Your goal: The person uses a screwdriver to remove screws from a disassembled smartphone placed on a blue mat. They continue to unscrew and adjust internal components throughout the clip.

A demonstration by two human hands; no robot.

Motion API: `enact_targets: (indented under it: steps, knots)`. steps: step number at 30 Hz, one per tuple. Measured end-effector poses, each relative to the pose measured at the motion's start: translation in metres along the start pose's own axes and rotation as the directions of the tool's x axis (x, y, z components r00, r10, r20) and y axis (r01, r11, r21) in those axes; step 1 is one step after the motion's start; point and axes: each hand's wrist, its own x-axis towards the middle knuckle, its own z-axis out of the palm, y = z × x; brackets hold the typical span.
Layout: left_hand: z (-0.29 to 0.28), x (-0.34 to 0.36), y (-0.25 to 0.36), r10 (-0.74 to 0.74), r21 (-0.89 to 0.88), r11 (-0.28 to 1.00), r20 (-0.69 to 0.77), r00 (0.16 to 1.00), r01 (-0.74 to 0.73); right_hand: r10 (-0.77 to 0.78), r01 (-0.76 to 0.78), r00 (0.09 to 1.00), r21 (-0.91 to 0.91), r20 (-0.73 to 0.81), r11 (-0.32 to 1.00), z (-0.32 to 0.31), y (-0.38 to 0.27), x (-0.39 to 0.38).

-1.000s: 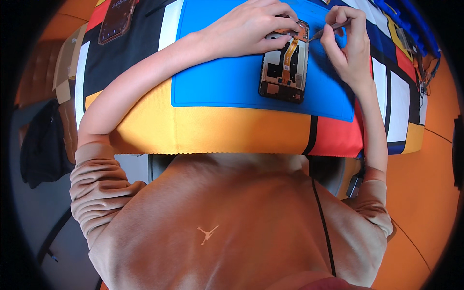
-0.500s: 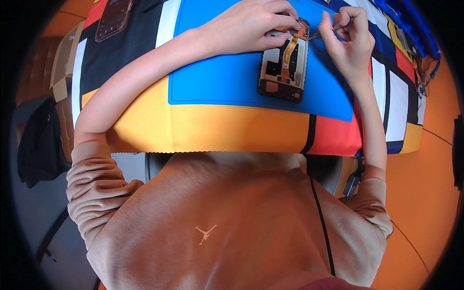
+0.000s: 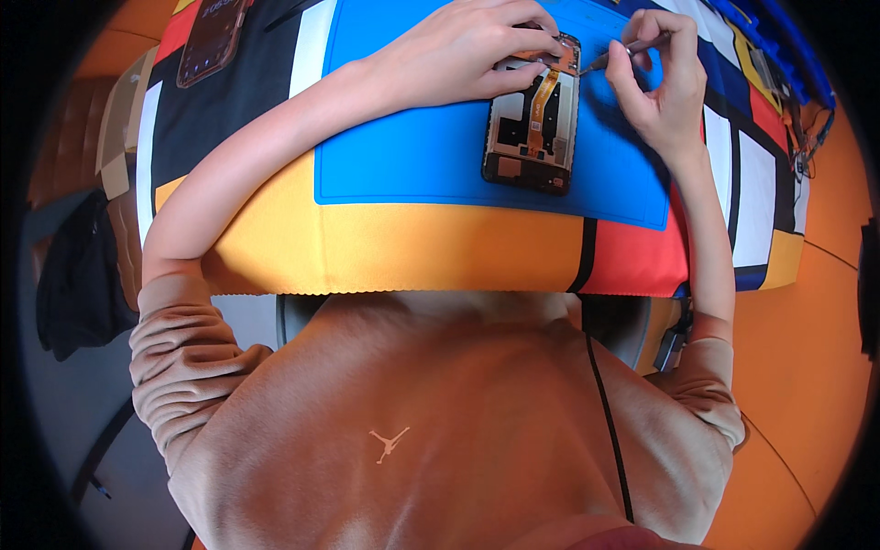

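- Patterned tablecloth [image 3: 412,243]: spread beneath both hands, its yellow band nearest the person.
- Blue mat [image 3: 403,165]: lies under the hands; its near left corner shows slightly further left than half a second ago.
- Left hand [image 3: 477,50]: curled over the opened phone's far end, thumb and fingers a narrow gap apart; I cannot tell whether they pinch anything. Its pose is nearly unchanged.
- Right hand [image 3: 665,92]: closed in a pinch around a slim tool; the thumb, more upright before, now leans along it.
- Opened phone [image 3: 557,128]: on the mat, under the left fingertips and left of the right hand, a touch further left in view.
- Second phone [image 3: 213,41]: well left of the left hand.
- Slim tool [image 3: 600,62]: points left from the right-hand pinch, tip at the opened phone's right edge; contact is unclear.
- Orange ribbon cable [image 3: 541,110]: runs along the opened phone, just below the left fingers.
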Motion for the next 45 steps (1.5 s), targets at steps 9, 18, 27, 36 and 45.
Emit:
enact_targets:
  steps: [9,18,27,36,45]
  knots:
    - [0.007,0.002,-0.006,0.026,0.176,0.984,-0.014,1.0,-0.023,0.159,-0.156,0.987,0.132,-0.007,0.979,-0.008,0.027,-0.016]
    - [0.002,0.0,-0.007,0.006,0.205,0.979,0.064,0.998,-0.019,0.442,-0.373,0.864,0.284,-0.241,0.883,0.005,0.063,-0.013]
    - [-0.002,0.003,-0.001,-0.042,0.182,0.983,0.081,0.996,0.027,0.434,-0.468,0.874,-0.138,-0.22,0.873,0.006,0.068,-0.013]
    - [-0.003,0.006,0.001,-0.047,0.153,0.987,0.067,0.997,0.037,0.47,-0.496,0.856,-0.087,-0.214,0.864,0.005,0.065,-0.012]
    - [-0.001,0.005,-0.002,-0.034,0.167,0.986,0.064,0.997,0.023,0.576,-0.498,0.801,0.349,-0.165,0.793,0.001,0.033,-0.013]
